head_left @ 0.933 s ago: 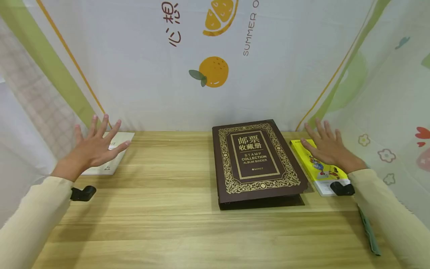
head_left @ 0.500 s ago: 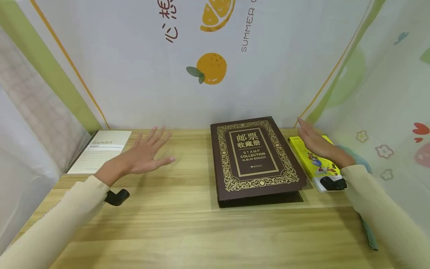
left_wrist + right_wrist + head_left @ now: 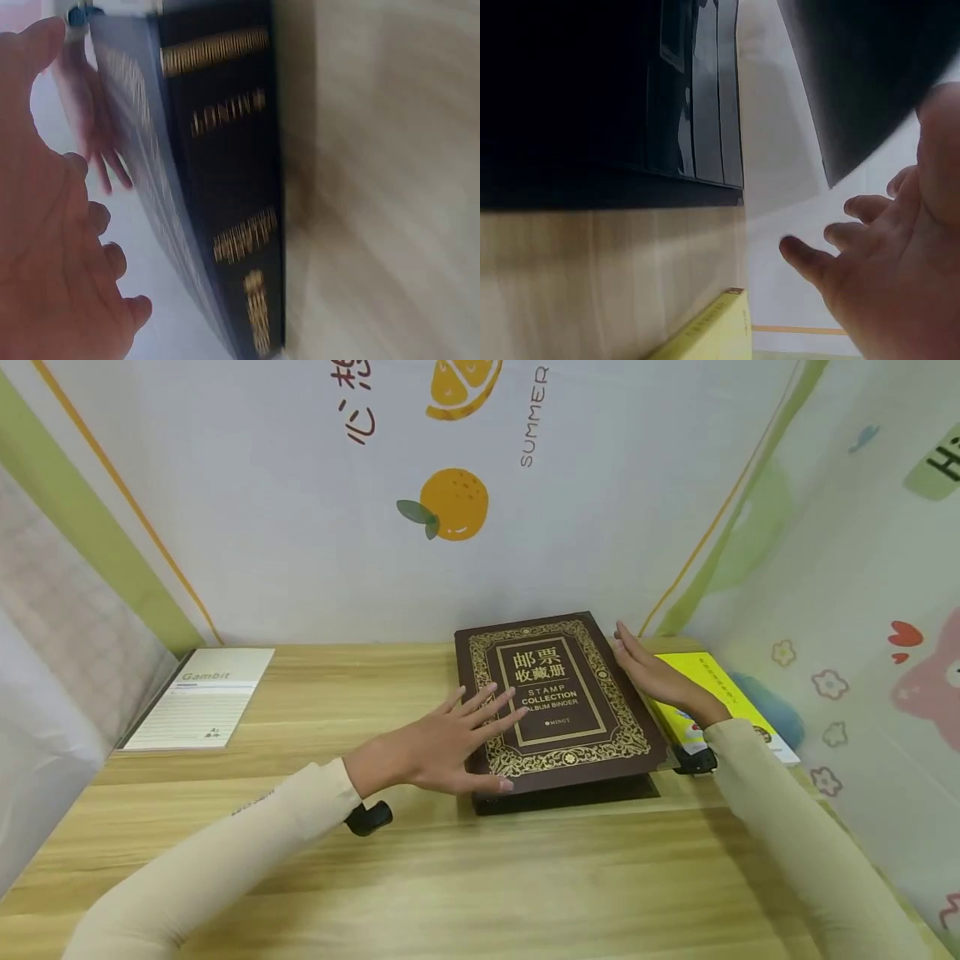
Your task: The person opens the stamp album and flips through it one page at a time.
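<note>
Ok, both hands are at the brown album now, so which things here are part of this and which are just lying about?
In hand:
- stamp album binder, closed on the table
- left hand, fingers straight on the cover's left side
- right hand, fingers straight at the cover's right edge

Lying about:
- yellow book, right of the binder
- Gambit notepad, far left, untouched

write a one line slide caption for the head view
Both hands at a brown stamp album on a wooden desk: left hand flat on its cover, right hand at its right edge.
</note>
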The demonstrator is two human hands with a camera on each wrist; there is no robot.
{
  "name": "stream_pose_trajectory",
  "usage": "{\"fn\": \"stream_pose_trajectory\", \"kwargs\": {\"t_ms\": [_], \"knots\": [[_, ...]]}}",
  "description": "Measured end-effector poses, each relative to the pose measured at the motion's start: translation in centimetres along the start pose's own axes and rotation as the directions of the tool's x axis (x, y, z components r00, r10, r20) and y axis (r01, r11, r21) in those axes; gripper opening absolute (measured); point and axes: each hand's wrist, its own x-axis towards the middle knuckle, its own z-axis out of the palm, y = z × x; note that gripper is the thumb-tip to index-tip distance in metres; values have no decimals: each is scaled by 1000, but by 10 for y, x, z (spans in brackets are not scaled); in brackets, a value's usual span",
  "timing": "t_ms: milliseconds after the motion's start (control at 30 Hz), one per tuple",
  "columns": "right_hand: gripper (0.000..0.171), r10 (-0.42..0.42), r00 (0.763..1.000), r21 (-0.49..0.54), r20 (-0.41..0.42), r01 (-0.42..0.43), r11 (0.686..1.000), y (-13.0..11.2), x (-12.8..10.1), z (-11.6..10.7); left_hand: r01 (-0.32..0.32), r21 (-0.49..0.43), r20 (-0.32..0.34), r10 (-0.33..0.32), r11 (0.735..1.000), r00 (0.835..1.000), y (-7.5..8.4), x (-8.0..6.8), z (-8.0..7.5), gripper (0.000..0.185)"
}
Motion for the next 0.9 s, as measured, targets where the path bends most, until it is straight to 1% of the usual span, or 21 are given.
{"fn": "stream_pose_trajectory", "kwargs": {"t_ms": [100,167,233,300,400,467,633,733,767,867,900], "knots": [[70,25,1000,39,13,-25,999,-1,-2,2,-49,3,17,49,999,999,10,5,4,91],[71,52,998,55,19,-53,997,0,-4,4,-71,-3,31,71,997,997,14,7,7,89],[72,68,997,81,31,-71,994,1,-6,5,-82,1,43,82,997,996,17,9,10,87],[72,71,996,144,57,-78,986,3,-7,5,-77,2,60,77,997,995,19,10,13,83],[67,54,993,280,101,-80,957,4,-8,4,-70,6,79,69,998,994,20,11,17,79],[62,39,992,363,123,-81,928,4,-9,2,-70,2,91,70,998,993,20,11,18,76],[58,-23,992,512,124,-44,858,0,-7,-7,-73,-8,86,73,997,994,20,10,15,73],[59,-51,992,562,118,-24,827,-5,-4,-12,-72,-25,80,74,997,994,18,8,13,73],[59,-51,992,575,115,-25,818,-6,-3,-13,-75,-31,77,77,997,994,17,7,13,73],[61,-30,995,592,97,-33,806,-13,-3,-16,-89,-53,67,92,995,993,14,3,14,74],[62,-21,996,604,89,-37,796,-16,-3,-17,-95,-62,59,99,994,993,13,2,15,75]]}}
